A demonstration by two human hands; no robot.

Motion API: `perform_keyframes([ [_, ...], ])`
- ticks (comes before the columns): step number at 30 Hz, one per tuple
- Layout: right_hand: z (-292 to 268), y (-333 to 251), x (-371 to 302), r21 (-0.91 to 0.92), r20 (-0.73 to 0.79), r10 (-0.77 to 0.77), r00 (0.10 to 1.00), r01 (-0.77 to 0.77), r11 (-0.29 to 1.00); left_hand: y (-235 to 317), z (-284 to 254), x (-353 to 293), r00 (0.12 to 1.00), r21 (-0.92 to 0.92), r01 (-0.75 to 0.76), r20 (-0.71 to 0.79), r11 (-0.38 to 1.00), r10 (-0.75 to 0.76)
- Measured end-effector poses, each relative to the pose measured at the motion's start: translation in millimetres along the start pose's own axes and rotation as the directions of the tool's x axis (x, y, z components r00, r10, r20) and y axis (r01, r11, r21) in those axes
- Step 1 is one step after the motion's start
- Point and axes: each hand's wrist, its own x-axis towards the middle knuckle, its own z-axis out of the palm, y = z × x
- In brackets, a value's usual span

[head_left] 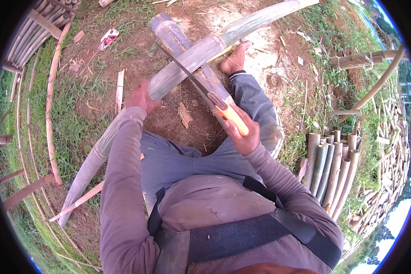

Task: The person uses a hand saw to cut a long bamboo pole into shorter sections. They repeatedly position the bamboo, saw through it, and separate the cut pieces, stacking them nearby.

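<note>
— Right hand (243, 132): how does it sit?
— Fingers curled fully around the orange handle of a saw (201, 86); its thin blade runs up and left across a long bamboo pole (187, 61).
— And the left hand (140, 98)?
— It grips the pole from the near side, fingers wrapped over it, just left of the blade.
— Where is the pole?
— It lies slantwise across a thicker bamboo log (178, 43), in front of the person's bare foot (235, 59). Cut bamboo lengths (331, 166) stand bundled at the right.

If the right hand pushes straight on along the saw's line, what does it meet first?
Probably the long bamboo pole lying across the block: the right hand points the orange-handled saw up-left, and its blade already crosses the pole. Depth is uncertain.
</note>
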Motion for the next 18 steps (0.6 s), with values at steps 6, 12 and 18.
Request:
perform_keyframes([
  [6, -25.8, 30.4, -59.6, 0.054, 0.027, -0.015, 1.0, 0.013, 0.998, 7.7, -4.2, -6.5, 1.0, -0.027, 0.013, 0.02, 1.0, -0.013],
  [12, 79.8, 0.3, 108.1, 0.054, -0.037, -0.073, 0.997, 0.075, 0.996, 14.4, -10.5, -5.6, 0.999, 0.0, 0.005, 0.032, 1.0, -0.005],
  [18, -15.9, 13.9, -51.8, -0.053, 0.05, -0.04, 0.998, 0.043, 0.998, 6.9, -10.8, -7.9, 0.999, -0.03, 0.018, 0.051, 0.999, -0.016],
])
